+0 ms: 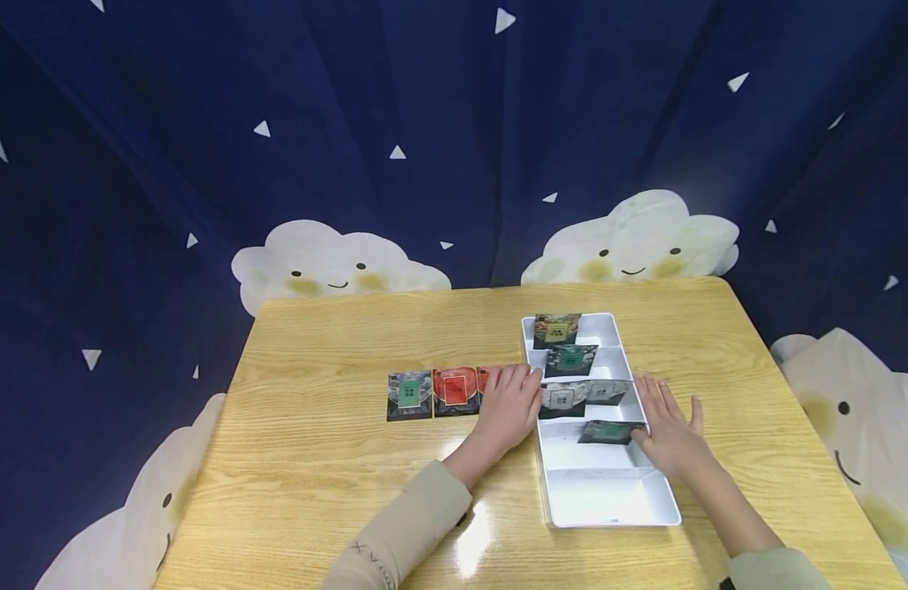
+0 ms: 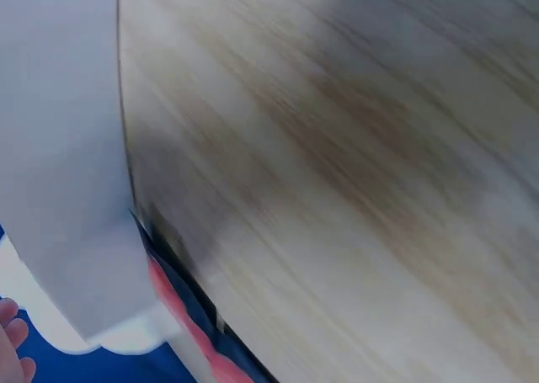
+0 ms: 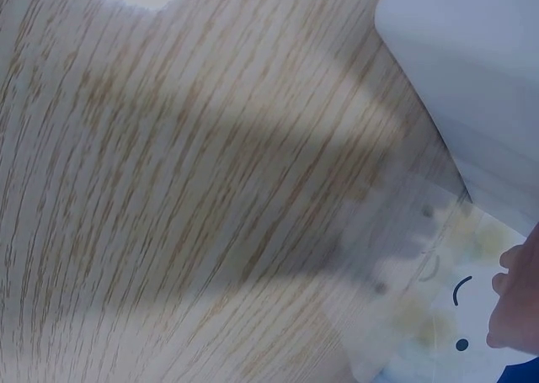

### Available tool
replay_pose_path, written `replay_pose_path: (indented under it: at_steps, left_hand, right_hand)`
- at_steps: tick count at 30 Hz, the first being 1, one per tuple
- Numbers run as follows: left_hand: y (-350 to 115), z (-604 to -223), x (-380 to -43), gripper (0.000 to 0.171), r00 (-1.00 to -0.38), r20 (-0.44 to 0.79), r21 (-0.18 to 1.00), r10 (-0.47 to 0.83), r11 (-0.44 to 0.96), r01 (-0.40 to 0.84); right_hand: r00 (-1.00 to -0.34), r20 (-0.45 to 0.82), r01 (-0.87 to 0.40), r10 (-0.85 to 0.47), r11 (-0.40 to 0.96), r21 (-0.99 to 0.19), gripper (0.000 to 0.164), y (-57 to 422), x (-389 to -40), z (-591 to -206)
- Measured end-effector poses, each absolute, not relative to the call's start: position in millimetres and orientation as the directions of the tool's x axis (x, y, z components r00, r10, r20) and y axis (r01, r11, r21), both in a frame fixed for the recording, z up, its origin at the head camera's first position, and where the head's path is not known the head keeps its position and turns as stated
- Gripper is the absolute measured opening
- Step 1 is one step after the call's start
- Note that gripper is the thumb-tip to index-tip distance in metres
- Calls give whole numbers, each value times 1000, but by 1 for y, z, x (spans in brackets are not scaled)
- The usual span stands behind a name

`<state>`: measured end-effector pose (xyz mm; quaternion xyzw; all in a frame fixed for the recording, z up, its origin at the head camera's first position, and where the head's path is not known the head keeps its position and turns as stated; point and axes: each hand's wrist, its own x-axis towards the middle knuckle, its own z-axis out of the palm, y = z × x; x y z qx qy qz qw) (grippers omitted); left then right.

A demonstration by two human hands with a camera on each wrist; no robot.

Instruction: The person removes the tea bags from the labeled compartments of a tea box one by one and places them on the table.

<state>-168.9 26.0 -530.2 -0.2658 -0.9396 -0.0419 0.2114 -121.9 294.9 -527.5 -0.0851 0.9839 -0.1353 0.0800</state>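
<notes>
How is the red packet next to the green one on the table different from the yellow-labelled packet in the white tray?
The red packet lies flat on the table, but the yellow-labelled packet is propped up in the far end of the white tray. The red packet has a red label, while the yellow-labelled packet has a yellow one. Both are squarish packets with a label in the middle.

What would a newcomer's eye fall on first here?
Probably the navy curtain behind the table, with its smiling white clouds. Next comes the white divided tray of packets, flanked by the left hand and right hand. A bright red packet also stands out, left of the tray.
</notes>
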Motion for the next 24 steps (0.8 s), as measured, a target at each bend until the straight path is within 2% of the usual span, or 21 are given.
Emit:
replay_pose_path:
  at_steps: [10, 18, 24]
  left_hand:
    - [63, -528, -153, 27, -745, 334, -58, 578, 801, 595]
    - [85, -530, -144, 35, -702, 238, -141, 672, 739, 659]
    - [95, -527, -142, 35, -675, 192, -135, 712, 701, 700]
  right_hand:
    - [-974, -122, -149, -190, 948, -282, 81, 297, -122, -531]
    - [-976, -110, -149, -188, 946, -287, 79, 296, -123, -530]
    - [-976, -116, -145, -183, 949, -280, 78, 296, -124, -531]
